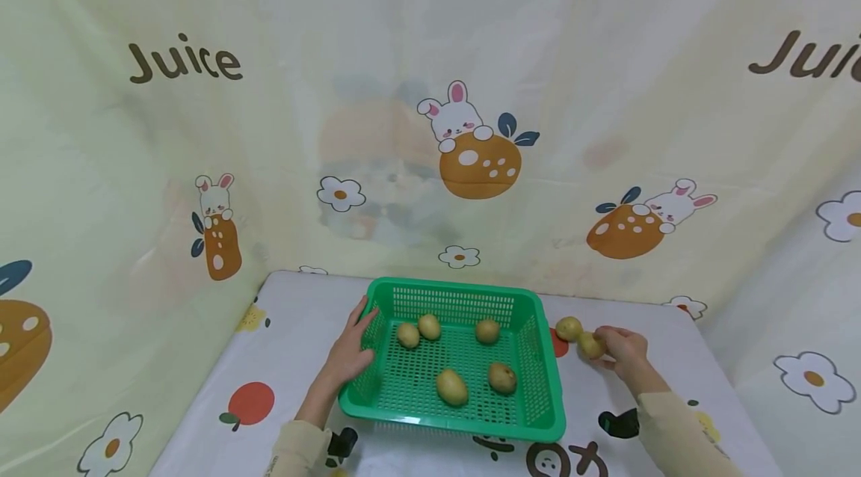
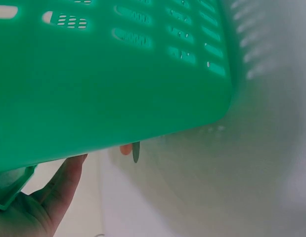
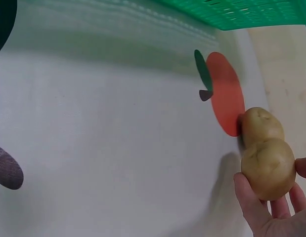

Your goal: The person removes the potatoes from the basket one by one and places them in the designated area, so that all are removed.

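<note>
My left hand (image 1: 350,352) rests at the left side of a green plastic basket (image 1: 464,424), its fingers spread and fairly straight along the rim. From the left wrist, the hand (image 2: 56,197) shows beside the basket's outer wall (image 2: 118,94), which hides part of the fingers. My right hand (image 1: 625,354) pinches a potato (image 1: 591,345) between thumb and fingers, right of the basket. This potato (image 3: 269,169) touches or nearly touches another potato (image 3: 262,126) behind it in the right wrist view. Several potatoes lie spread inside the basket, one (image 1: 451,387) near its front wall.
The table wears a white printed cloth (image 1: 269,357) with a red fruit print (image 3: 226,94) next to the two outside potatoes. A patterned curtain (image 1: 397,238) hangs behind the table and along both sides.
</note>
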A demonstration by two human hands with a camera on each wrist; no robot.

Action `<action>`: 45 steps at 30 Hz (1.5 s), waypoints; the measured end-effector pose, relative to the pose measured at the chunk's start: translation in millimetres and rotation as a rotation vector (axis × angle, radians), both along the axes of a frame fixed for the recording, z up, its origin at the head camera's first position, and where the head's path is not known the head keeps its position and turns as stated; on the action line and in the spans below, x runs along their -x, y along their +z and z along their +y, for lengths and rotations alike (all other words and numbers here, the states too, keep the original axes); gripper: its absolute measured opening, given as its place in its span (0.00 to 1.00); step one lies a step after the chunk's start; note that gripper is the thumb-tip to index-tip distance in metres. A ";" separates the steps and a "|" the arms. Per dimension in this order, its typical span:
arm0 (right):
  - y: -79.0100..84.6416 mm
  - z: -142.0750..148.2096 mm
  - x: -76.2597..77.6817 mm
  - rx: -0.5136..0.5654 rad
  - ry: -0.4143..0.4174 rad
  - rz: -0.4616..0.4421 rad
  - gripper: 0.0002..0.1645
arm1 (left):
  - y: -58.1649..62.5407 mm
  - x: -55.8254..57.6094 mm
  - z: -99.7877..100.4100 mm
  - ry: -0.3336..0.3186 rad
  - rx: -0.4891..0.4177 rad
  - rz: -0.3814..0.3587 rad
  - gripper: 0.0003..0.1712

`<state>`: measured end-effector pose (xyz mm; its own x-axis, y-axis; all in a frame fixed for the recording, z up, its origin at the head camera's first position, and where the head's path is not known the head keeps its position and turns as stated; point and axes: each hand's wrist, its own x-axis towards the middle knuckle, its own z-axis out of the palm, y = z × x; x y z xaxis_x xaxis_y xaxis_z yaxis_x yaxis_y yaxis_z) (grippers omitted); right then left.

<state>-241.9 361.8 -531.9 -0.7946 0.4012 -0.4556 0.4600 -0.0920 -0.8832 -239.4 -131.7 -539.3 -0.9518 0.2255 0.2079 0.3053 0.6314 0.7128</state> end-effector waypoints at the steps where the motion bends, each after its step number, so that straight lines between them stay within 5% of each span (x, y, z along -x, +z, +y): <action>1: -0.8 -0.3 -1.2 0.001 0.001 0.003 0.25 | -0.4 -0.3 0.3 -0.001 -0.002 0.002 0.49; 13: -16.7 2.8 -12.4 -0.001 -0.016 -0.037 0.23 | -2.7 -5.1 3.2 -0.020 -0.017 -0.016 0.49; 23: 14.8 8.5 -10.4 -0.036 0.136 -0.088 0.27 | 1.4 -1.0 3.0 -0.011 0.002 -0.014 0.49; 33: 51.8 8.3 -1.0 -0.014 0.156 -0.048 0.34 | 2.8 4.2 1.3 0.004 0.010 -0.032 0.49; 45: 71.4 -35.7 3.0 -0.078 0.453 0.051 0.36 | 0.5 1.1 -0.1 -0.002 0.005 -0.031 0.49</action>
<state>-244.9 326.1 -460.6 -0.9184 0.0401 -0.3937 0.3943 0.1757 -0.9020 -240.5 -131.8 -538.8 -0.9573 0.2288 0.1766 0.2843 0.6346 0.7186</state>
